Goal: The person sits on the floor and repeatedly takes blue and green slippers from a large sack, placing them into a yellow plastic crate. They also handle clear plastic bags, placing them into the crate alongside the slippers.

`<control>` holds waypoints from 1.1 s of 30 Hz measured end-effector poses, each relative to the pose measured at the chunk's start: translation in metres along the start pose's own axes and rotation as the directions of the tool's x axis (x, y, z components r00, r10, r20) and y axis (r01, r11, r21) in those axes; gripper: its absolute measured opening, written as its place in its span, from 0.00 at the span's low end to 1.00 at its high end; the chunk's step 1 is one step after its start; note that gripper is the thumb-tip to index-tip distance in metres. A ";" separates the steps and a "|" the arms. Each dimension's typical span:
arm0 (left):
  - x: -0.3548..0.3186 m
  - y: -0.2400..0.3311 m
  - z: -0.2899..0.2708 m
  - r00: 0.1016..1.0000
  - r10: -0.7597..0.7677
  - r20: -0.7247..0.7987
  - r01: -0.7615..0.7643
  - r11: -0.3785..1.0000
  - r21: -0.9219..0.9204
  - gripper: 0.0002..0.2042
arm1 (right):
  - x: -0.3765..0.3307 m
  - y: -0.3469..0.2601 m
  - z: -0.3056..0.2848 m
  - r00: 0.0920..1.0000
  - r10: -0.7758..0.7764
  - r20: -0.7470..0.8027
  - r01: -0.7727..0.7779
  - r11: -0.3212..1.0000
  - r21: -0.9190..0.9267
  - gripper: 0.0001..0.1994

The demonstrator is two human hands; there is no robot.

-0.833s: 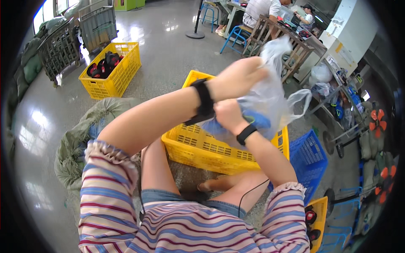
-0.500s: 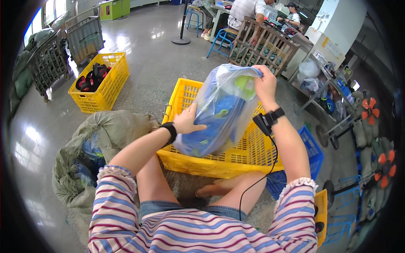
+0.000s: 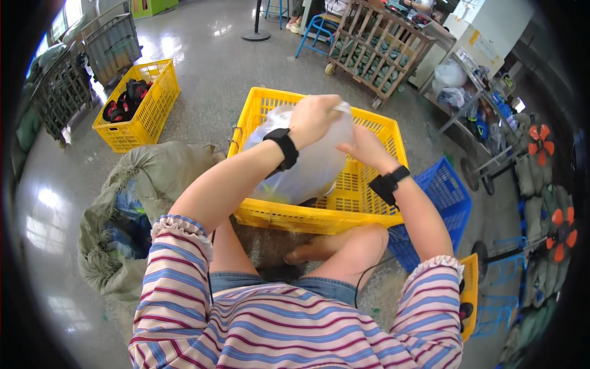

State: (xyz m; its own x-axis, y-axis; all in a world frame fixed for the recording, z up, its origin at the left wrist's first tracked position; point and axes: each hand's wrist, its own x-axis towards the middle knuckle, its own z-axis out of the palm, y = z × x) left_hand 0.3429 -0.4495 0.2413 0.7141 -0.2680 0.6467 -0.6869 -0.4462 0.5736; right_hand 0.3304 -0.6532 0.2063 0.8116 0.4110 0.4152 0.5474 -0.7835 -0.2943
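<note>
A bulging clear plastic bag (image 3: 310, 172) hangs over the large yellow crate (image 3: 369, 212) in front of me. My left hand (image 3: 313, 117) is closed around the gathered top of the bag. My right hand (image 3: 367, 147) rests against the bag's right side, fingers near its neck. Both wrists carry black bands. What the bag holds is blurred; its lower end sits inside the crate.
An open greenish woven sack (image 3: 132, 209) lies at my left. A smaller yellow crate (image 3: 144, 117) with dark red-and-black items stands farther left. A blue crate (image 3: 445, 203) is on my right, wooden racks (image 3: 375, 49) and a shelf cart (image 3: 485, 111) beyond.
The bag has come down from in front of me into the yellow crate. My left hand moved from its side up to its top; my right hand dropped from the top to its right side.
</note>
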 end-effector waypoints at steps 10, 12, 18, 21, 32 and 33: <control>-0.021 -0.068 -0.040 0.902 0.026 0.430 -0.251 0.843 0.476 0.09 | 0.050 -0.006 -0.092 0.912 0.030 -0.409 -0.022 0.999 0.025 0.07; -0.013 -0.075 -0.044 0.940 -0.122 0.318 -0.102 0.791 0.604 0.08 | 0.043 -0.015 -0.081 0.927 -0.095 -0.362 0.143 0.984 0.110 0.10; 0.038 -0.006 -0.077 0.906 0.095 -0.413 -0.047 0.991 0.125 0.10 | 0.029 0.004 -0.128 0.781 0.251 -0.572 -0.153 0.965 0.213 0.09; 0.034 0.002 -0.049 0.991 -0.070 0.117 -0.003 0.847 0.531 0.13 | 0.024 0.012 -0.113 0.875 -0.152 -0.460 0.054 0.974 -0.219 0.11; 0.020 0.033 -0.038 0.946 0.304 -0.117 -0.325 0.896 -0.304 0.19 | 0.017 -0.061 -0.091 0.950 -0.110 -0.294 0.209 0.919 0.333 0.40; 0.015 0.041 -0.038 0.967 0.253 0.041 -0.227 0.919 -0.323 0.19 | 0.017 -0.066 -0.080 0.960 -0.068 -0.273 0.178 0.899 0.400 0.41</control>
State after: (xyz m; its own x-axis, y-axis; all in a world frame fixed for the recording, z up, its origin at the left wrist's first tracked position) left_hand 0.3200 -0.4395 0.2935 0.5218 -0.4071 0.7496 -0.8367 -0.0729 0.5429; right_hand 0.2919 -0.6322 0.3020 0.6858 0.3204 0.6535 0.7180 -0.4446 -0.5355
